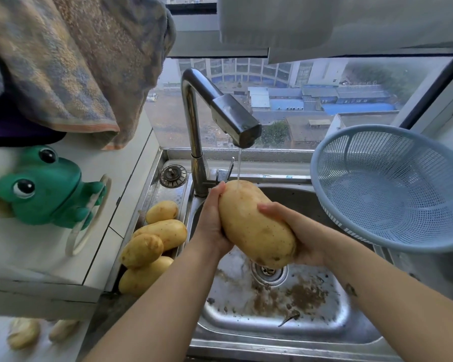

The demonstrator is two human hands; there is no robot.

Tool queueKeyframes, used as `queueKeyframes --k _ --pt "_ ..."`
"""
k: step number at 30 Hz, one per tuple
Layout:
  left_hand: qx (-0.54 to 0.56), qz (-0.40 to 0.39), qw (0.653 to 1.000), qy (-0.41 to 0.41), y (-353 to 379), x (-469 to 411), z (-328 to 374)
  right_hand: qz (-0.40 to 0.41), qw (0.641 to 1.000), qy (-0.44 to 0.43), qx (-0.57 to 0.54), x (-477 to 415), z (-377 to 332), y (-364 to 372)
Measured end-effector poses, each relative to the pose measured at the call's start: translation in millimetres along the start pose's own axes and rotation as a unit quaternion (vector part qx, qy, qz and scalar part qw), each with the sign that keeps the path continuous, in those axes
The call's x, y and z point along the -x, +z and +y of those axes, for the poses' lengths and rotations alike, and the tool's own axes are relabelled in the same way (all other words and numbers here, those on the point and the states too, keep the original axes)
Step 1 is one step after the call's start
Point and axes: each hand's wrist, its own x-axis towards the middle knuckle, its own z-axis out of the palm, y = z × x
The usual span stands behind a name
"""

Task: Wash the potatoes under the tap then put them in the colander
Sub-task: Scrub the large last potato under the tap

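A large yellow potato (254, 223) is held over the steel sink (272, 309), under a thin stream of water falling from the chrome tap (236, 121). My left hand (212, 220) cups its left side and my right hand (296, 231) wraps its right side, fingers curled over the top. Several more potatoes (152, 244) are piled on the sink's left ledge. A pale blue mesh colander (392, 186) sits tilted at the sink's right edge with nothing in it.
Brown dirt lies on the sink floor around the drain (268, 273). A green frog holder (45, 186) stands on the white counter at left, towels (71, 61) hang above it, and a window is behind the tap.
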Motion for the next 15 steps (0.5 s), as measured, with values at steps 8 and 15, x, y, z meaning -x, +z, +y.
queueKeyframes --k 8,15 --pt "-0.032 0.116 0.992 0.048 19.4 4.3 6.6 0.141 0.901 -0.143 0.384 -10.3 -0.5 8.6" --pt "-0.125 0.091 0.985 0.078 12.1 1.3 -7.2 0.124 0.925 -0.154 0.324 -20.8 13.9 0.3"
